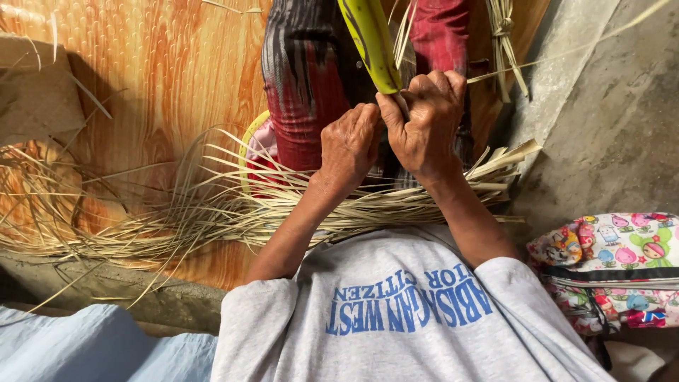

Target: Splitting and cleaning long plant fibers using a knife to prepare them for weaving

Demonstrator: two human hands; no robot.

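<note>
We are stripping the leaf point(369, 42): right hand point(424, 120) pinching it, left hand point(350, 145) curled beside, grip unclear; next, pull steadily.

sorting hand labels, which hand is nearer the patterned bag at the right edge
Right. The right hand grips the green leaf stalk on the patterned bag's side; the left hand is farther away, beside it.

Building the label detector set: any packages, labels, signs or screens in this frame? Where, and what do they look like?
No packages, signs or screens.
Printed shirt: bottom centre, worn by the person; grey cloth with blue block lettering, upside down in this view.
Patterned pouch: right edge on the concrete floor; soft zipped bag, white with pink, green and blue cartoon figures and a dark band.
</note>
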